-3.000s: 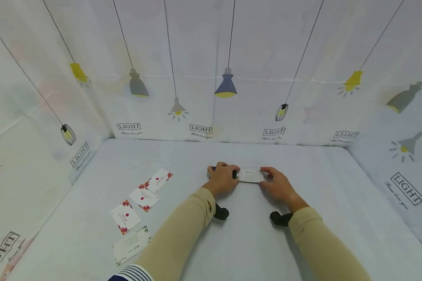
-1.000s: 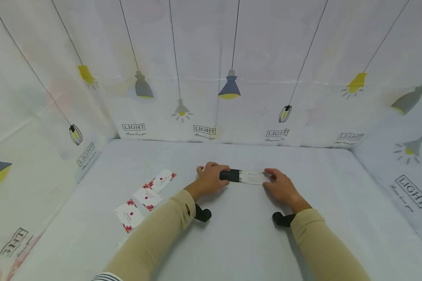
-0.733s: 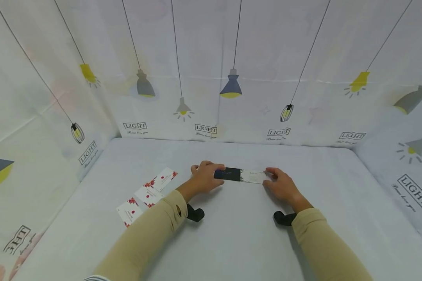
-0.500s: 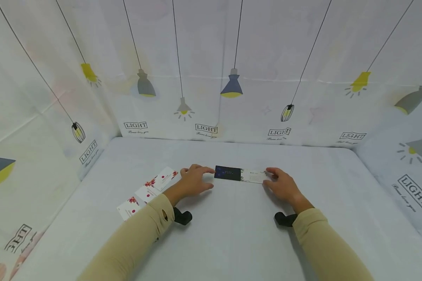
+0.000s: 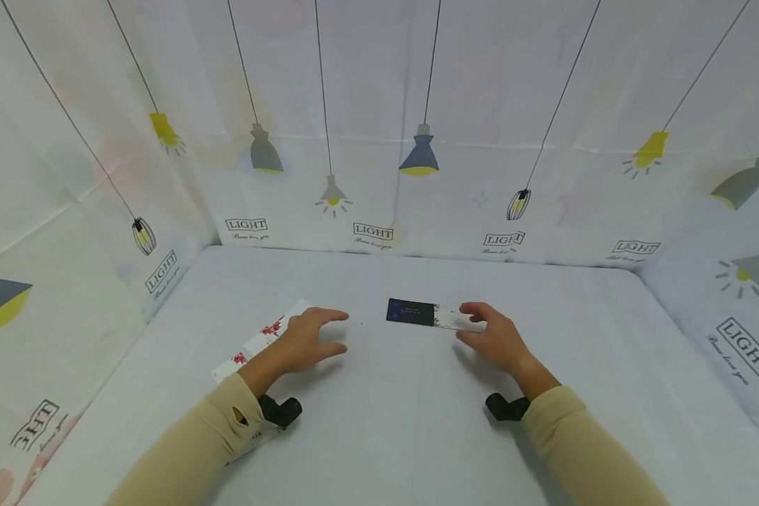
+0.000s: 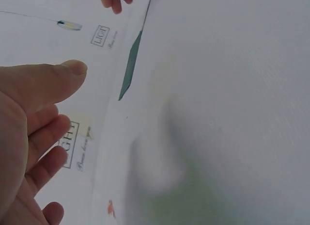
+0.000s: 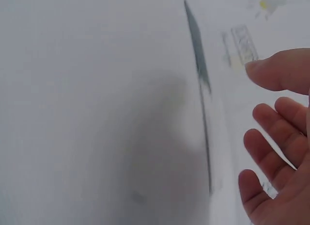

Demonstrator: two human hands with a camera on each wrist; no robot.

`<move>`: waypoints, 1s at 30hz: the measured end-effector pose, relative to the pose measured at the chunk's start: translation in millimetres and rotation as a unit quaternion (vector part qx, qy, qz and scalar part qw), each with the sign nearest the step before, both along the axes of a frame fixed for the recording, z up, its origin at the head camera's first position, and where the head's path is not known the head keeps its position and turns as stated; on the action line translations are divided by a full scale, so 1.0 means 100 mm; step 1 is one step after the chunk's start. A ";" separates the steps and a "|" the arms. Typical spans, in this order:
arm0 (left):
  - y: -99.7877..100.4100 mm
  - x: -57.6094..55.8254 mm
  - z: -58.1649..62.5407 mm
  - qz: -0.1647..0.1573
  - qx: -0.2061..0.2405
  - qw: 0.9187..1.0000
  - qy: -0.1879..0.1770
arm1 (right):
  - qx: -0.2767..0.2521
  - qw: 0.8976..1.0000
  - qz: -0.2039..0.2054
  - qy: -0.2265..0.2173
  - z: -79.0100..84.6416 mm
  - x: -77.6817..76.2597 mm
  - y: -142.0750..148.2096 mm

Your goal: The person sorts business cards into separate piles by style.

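Note:
Side by side on the table lie a dark card (image 5: pixel 410 311) with a blue pattern and a white card (image 5: pixel 445 318) with leaf-patterned edges. My right hand (image 5: pixel 496 342) hovers at the white card's right end, covering part of it, its thumb and fingers apart. In the right wrist view nothing sits between those fingers. My left hand (image 5: pixel 303 341) is held above the table left of the dark card, thumb and index finger spread wide and holding nothing. Under and behind it are white cards (image 5: pixel 272 332) with red flowers, partly hidden.
Another white card (image 5: pixel 253 444) shows below my left sleeve, mostly covered by it. The white table (image 5: pixel 411 422) meets a printed cloth backdrop (image 5: pixel 443 204) at its far edge and at both sides.
My left hand has let go of the dark card, laid out left of the white one, and moved left toward the flowered cards. My right hand has shifted slightly left, off the white card's edge.

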State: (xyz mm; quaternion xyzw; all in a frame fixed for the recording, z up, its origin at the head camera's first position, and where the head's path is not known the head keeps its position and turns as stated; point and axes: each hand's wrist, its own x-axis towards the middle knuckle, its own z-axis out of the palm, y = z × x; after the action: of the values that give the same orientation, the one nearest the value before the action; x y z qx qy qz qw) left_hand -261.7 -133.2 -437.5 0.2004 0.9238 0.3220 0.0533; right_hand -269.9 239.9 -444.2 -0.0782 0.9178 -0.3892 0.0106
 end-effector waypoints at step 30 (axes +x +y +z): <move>-0.94 0.68 0.14 0.068 0.016 0.990 -0.119 | -0.078 0.978 0.191 -0.001 0.19 0.41 -1.42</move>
State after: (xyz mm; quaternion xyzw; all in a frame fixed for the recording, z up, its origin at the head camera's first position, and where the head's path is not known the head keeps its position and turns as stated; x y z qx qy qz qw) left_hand -193.7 -227.6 -423.9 0.0986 0.9169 0.3614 0.1373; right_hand -228.5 98.0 -425.4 -0.2528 0.8525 -0.4506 0.0794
